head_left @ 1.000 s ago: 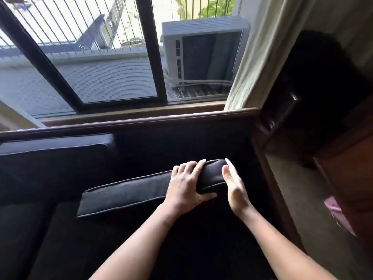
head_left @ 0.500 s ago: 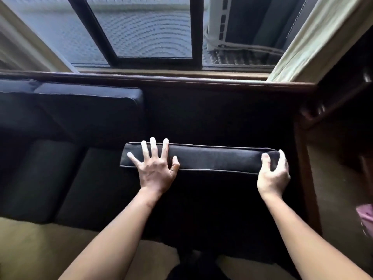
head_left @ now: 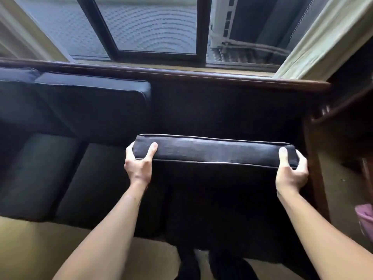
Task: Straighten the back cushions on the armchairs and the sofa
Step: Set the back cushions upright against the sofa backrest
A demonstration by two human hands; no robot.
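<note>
A dark back cushion (head_left: 218, 149) with pale piping stands on edge over the right end of the sofa seat, away from the wooden backrest. My left hand (head_left: 139, 162) grips its left end, thumb on top. My right hand (head_left: 291, 168) grips its right end the same way. Another dark back cushion (head_left: 94, 98) leans upright against the sofa back in the middle, and a third (head_left: 16, 91) shows at the far left. The backrest behind the held cushion is bare dark wood (head_left: 232, 110).
The sofa's wooden top rail (head_left: 222, 76) runs under a window (head_left: 153, 27). Dark seat cushions (head_left: 96, 178) lie to the left. A wooden armrest (head_left: 314, 168) bounds the right end, with a curtain (head_left: 323, 37) above and a pink object (head_left: 365, 221) at the right edge.
My left hand went from lying flat on the cushion to gripping its left end. The cushion has come nearer and higher in view, held at both ends.
</note>
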